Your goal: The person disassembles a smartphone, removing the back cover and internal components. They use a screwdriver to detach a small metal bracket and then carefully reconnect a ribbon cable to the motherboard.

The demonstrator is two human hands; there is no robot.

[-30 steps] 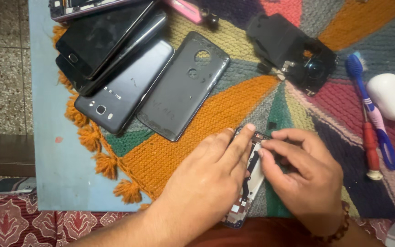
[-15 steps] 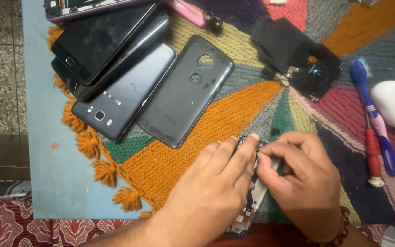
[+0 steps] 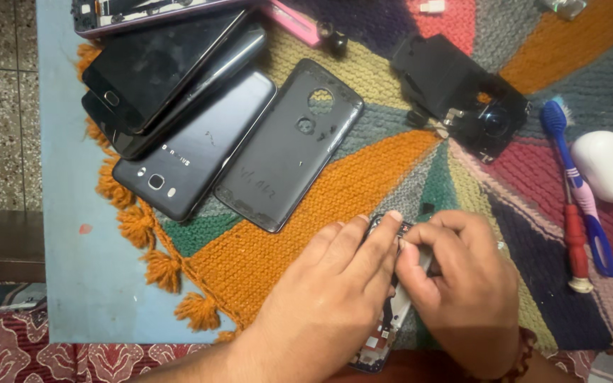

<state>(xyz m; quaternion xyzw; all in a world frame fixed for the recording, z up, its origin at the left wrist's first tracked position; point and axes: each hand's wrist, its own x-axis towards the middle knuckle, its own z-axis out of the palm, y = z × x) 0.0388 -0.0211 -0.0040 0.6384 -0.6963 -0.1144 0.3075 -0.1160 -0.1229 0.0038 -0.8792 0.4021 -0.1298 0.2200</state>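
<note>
Hands are both down on an opened-up phone (image 3: 391, 323) that lies on the knitted multicolour mat (image 3: 306, 262), near the front edge of the pale blue table (image 3: 79, 284). Left hand (image 3: 328, 291) lies flat-ish over the phone with its fingers stretched out and the fingertips (image 3: 391, 218) pressing at the top end, right hand (image 3: 462, 284) is curled in with thumb and forefinger pinched together right at that same top corner; can't tell what tiny bit, if any, is between them. Most of the phone is hidden under the hands, only its lower end with bare circuit parts pokes out. Further back sits a dark back cover (image 3: 289, 145), beside a stack of dark phones (image 3: 172, 106). Off to the right: a red screwdriver (image 3: 576, 241), a blue toothbrush (image 3: 580, 188) and a white case (image 3: 608, 167).
</note>
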